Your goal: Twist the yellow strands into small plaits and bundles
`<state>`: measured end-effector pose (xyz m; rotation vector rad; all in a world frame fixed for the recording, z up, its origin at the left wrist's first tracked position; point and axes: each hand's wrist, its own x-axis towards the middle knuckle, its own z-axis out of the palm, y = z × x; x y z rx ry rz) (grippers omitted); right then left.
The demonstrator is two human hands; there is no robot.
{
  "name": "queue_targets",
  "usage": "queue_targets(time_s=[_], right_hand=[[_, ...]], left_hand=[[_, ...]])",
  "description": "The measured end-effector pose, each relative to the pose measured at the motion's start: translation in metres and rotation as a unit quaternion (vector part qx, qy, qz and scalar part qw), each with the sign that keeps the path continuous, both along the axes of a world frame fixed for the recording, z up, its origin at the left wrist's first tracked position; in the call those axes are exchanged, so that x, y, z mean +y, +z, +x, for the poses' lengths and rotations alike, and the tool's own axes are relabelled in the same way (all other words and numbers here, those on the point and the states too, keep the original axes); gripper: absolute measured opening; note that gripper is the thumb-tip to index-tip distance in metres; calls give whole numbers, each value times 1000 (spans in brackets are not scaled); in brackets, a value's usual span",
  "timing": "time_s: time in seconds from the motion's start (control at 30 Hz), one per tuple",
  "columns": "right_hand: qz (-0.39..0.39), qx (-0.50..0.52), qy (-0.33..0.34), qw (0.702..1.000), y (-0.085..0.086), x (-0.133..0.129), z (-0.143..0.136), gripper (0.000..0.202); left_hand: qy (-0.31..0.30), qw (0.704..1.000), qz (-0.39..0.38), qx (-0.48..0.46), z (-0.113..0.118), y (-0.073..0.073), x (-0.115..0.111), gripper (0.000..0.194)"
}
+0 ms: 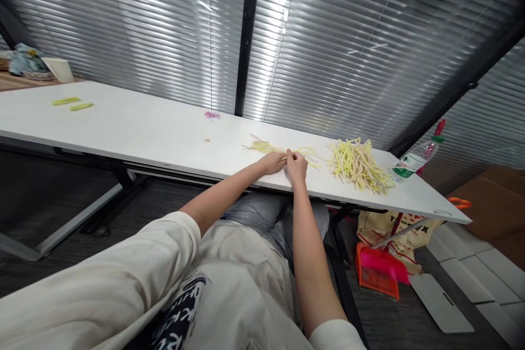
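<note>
My left hand (pixel 274 162) and my right hand (pixel 296 166) meet near the front edge of the white table (pixel 164 131). Both are closed, with fingers pinched around a thin bundle of pale yellow strands (pixel 262 146). The strands fan out loosely past my left hand, and more loose ends (pixel 309 152) lie beyond my right hand. Just right of my hands is a large tangled heap of yellow and beige strands (pixel 357 167). My fingers hide the middle of the bundle, and the strands' material is too small to tell.
A plastic bottle (pixel 416 158) with a green cap leans at the table's right end. Pink bits (pixel 212 115) lie near the back edge; two yellow-green pieces (pixel 81 106) lie far left. An orange-red dustpan (pixel 375 273) and a printed bag (pixel 418 238) are on the floor.
</note>
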<state>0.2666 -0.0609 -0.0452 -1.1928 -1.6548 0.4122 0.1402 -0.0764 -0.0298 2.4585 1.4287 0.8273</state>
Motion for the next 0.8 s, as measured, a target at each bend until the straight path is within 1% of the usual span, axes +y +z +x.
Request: queue_targets(time_s=[0.1,0.17,0.4,0.53,0.8], right_hand=[[-6,-13,-27,1000,0,0,0,46],[-5,-19,-33,999,-1,0,-1,46],[21,-15,16,1000,0,0,0,40],[32,-3,22,999,0,1,-1,37],[38,25,23,999,2,0,-2,34]], left_hand=[[5,1000,1,4,0,1,-1,41],[8,1000,-2,2,0,1,0,40],[24,999,10,-34,-1,-5,5,35],[30,998,9,-45,-2,-6,5,34],[42,997,14,-56,-2,-2,1,30]])
